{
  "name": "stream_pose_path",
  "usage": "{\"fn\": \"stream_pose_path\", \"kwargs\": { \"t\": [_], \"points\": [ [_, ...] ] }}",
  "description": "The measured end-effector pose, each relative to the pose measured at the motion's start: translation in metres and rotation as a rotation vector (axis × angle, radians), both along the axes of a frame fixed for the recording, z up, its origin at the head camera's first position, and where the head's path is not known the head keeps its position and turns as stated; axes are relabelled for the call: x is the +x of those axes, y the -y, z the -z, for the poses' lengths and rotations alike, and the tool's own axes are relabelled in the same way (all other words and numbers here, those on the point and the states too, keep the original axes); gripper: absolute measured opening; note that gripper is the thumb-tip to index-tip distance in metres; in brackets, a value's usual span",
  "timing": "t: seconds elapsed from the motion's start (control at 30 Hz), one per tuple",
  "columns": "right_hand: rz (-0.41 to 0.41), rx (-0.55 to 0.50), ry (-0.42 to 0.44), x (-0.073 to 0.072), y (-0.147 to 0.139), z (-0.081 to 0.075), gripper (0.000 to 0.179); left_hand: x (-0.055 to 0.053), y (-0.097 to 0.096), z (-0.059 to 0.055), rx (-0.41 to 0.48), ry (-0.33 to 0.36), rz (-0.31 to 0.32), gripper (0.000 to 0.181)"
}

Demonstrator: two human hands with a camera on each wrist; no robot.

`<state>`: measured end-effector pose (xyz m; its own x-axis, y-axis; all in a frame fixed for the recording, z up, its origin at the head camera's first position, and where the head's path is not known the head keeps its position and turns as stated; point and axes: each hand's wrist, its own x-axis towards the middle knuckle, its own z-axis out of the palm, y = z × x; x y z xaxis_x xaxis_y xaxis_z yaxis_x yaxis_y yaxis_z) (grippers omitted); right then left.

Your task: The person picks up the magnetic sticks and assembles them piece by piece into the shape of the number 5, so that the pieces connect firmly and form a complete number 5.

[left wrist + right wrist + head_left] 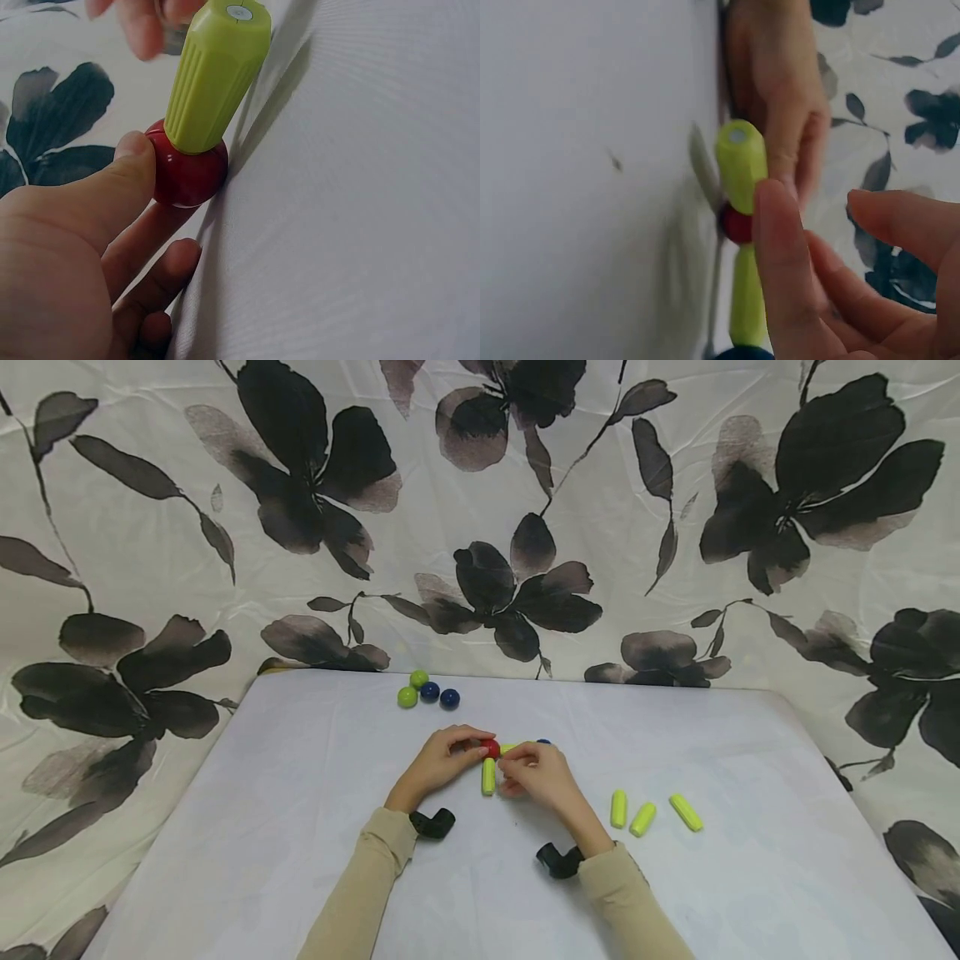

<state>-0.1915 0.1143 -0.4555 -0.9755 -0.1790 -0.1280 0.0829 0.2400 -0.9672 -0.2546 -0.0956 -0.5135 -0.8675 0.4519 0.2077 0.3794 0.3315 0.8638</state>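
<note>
A shiny red ball (491, 748) is pinched between the thumb and fingers of my left hand (442, 762). One yellow-green ribbed rod (217, 75) with a pale round end disc is joined to the ball and points toward me. From the ball's right side runs a second yellow-green rod (747, 296), and a dark blue ball (742, 353) sits at its far end. Just right of the red ball hovers my right hand (542, 774). Its thumb and forefinger stand apart with nothing between them in the right wrist view. It partly hides the second rod.
Two green balls (407, 697) and two dark blue balls (450, 699) lie together near the table's back edge. Three loose yellow-green rods (642, 819) rest to the right. A flower-patterned cloth (480, 510) hangs behind the white table (285, 827).
</note>
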Motion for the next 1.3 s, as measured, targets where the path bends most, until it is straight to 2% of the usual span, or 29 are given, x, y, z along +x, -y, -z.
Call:
{"fn": "stream_pose_path", "kwargs": {
  "t": [0.13,0.23,0.3,0.37,0.43,0.53,0.63,0.9,1.3],
  "points": [
    [0.073,0.027,-0.142,-0.004,-0.012,-0.007,0.014,-0.001,0.000,0.001,-0.017,-0.009,-0.008,0.027],
    [0.180,0.076,-0.235,-0.007,-0.022,-0.009,0.014,-0.002,0.000,0.002,-0.031,-0.011,-0.011,0.027],
    [0.255,0.113,-0.257,-0.009,-0.028,-0.008,0.014,-0.002,0.000,0.002,-0.033,-0.008,-0.009,0.027],
    [0.303,0.145,-0.231,-0.012,-0.033,-0.005,0.018,-0.002,0.001,0.002,-0.041,-0.002,-0.012,0.027],
    [0.307,0.152,-0.169,-0.014,-0.037,-0.002,0.025,-0.002,0.001,0.002,-0.044,0.004,-0.013,0.027],
    [0.257,0.155,-0.070,-0.015,-0.040,0.003,0.034,-0.002,0.000,0.002,-0.048,0.014,-0.017,0.028],
    [0.213,0.169,-0.016,-0.017,-0.041,0.008,0.036,-0.001,0.000,0.003,-0.052,0.016,-0.024,0.028],
    [0.222,0.198,-0.035,-0.020,-0.043,0.021,0.034,-0.001,-0.001,0.002,-0.036,0.014,-0.041,0.027],
    [0.251,0.133,-0.044,-0.023,-0.043,0.023,0.034,0.001,-0.007,0.001,-0.011,0.007,-0.102,0.027]
  ]
}}
